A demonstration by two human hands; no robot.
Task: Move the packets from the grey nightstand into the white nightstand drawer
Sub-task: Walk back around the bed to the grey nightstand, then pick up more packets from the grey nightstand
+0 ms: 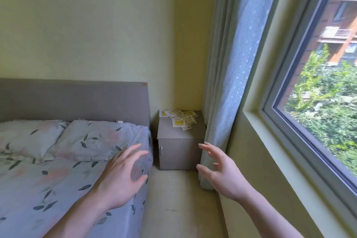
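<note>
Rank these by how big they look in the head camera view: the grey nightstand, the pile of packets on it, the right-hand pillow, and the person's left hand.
1. Right-hand pillow
2. Grey nightstand and left hand: these look about alike, and the hand is far nearer the camera, so I won't rank them.
3. Pile of packets

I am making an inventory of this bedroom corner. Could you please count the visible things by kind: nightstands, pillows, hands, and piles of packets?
Nightstands: 1, the grey nightstand
Pillows: 2, left pillow and right pillow
Hands: 2, left hand and right hand, both empty
Piles of packets: 1, packets; single packets are too small to count
Total: 6
</note>
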